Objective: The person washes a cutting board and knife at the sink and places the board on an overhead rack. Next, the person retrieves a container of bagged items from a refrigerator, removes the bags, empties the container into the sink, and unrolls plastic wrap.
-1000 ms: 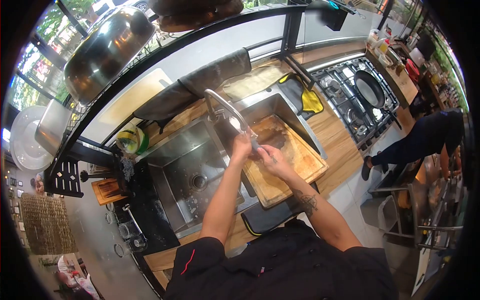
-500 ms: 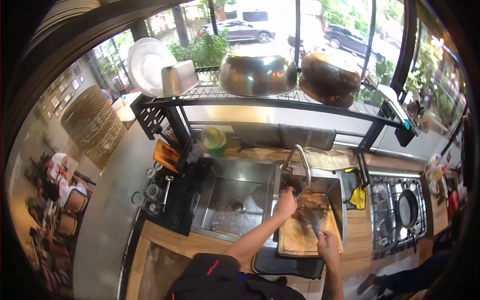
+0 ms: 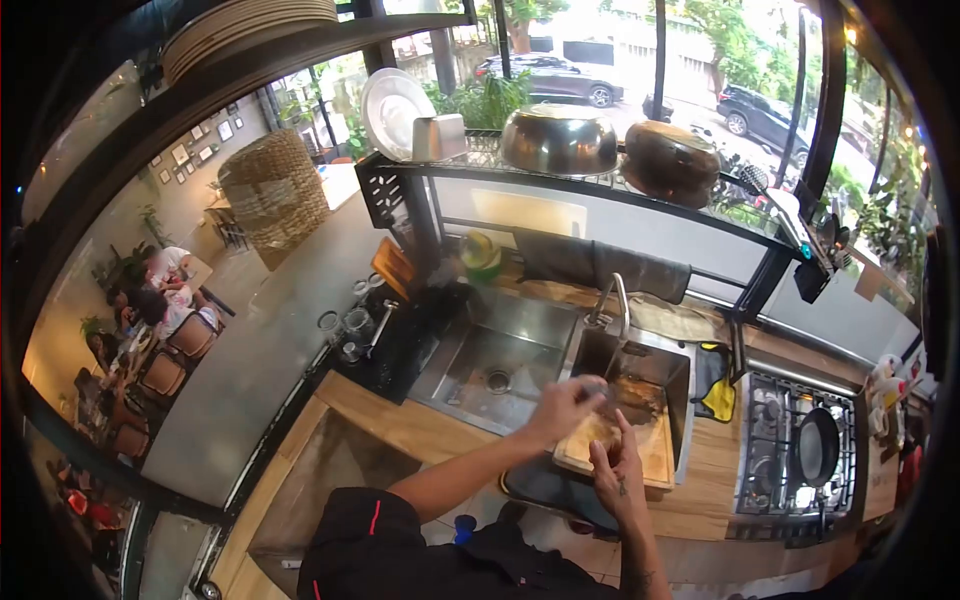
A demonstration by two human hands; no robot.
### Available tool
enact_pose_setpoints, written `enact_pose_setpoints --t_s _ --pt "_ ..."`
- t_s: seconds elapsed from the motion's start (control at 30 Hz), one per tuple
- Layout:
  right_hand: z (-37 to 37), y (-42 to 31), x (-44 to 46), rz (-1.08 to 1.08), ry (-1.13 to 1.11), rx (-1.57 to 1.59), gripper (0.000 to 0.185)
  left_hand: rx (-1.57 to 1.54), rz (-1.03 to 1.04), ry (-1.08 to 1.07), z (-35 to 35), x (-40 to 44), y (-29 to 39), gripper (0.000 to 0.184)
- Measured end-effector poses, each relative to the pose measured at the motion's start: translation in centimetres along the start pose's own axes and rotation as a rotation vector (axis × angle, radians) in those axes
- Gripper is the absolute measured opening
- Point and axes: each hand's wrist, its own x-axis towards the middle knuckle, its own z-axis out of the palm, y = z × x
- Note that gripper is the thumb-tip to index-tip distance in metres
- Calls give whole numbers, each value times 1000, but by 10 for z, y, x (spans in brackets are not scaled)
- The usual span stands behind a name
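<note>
Wooden board (image 3: 648,452) leaning in steel sink (image 3: 682,385) — left hand (image 3: 562,408) pinching dark blurred thing (image 3: 596,386); right hand (image 3: 618,468) — hold unclear.

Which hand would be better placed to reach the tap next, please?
Probably the left hand: it is nearer the tap, while the right hand sits farther back from it. Blur obscures any grip.

Item (image 3: 596,386) at hands (image 3: 560,412) blurred; plate stack (image 3: 245,36) cut by top edge.
</note>
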Motion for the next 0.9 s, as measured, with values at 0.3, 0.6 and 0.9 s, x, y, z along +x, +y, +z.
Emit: enact_pose_setpoints --t_s 0.3,0.6,0.9 --pt "7 35 -36 51 57 -5 32 -81 -241 483 -274 24 26 21" --pt "83 57 -11 178 208 40 27 322 152 937 -517 72 44 43" --pt "144 46 17 207 219 185 29 614 192 867 -589 150 61 55"
